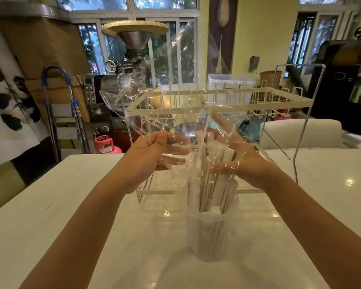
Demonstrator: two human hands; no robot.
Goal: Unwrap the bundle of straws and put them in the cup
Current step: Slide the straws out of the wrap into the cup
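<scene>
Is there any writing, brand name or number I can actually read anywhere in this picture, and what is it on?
No text here is legible.
Pink gas cylinder: a label with dark print, too blurred to read.
Control panel on the machine behind: buttons and a small display, too small to read.
Clear wrapper, straws and cup: no print visible.

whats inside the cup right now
A bundle of straws stands in the cup, sticking up above its rim, with clear wrap still around its upper part. The cup's frosted wall hides the straws' lower ends.
</scene>
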